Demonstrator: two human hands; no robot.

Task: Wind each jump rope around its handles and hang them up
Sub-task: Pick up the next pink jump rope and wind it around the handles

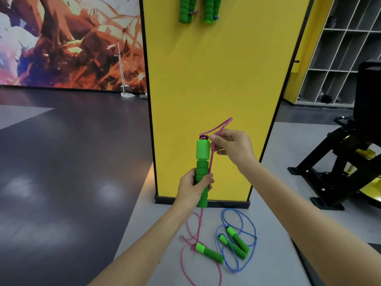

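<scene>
My left hand (193, 185) grips a green foam handle (202, 155) of the pink jump rope, held upright in front of the yellow panel. My right hand (233, 146) pinches the pink rope (221, 125) in a small loop just above the handle's top. The rest of the pink rope trails down to the floor, where its second green handle (209, 252) lies. Beside it lies a blue jump rope (250, 228) with two green handles (237, 243), loose and uncoiled. Two wound ropes with green handles (198, 9) hang high on the panel.
The yellow panel (216, 79) stands straight ahead with a black base. A black and yellow exercise machine (340, 172) sits to the right, grey cubby shelves (340, 54) behind it. Dark floor and a painted mural wall (70, 42) lie to the left.
</scene>
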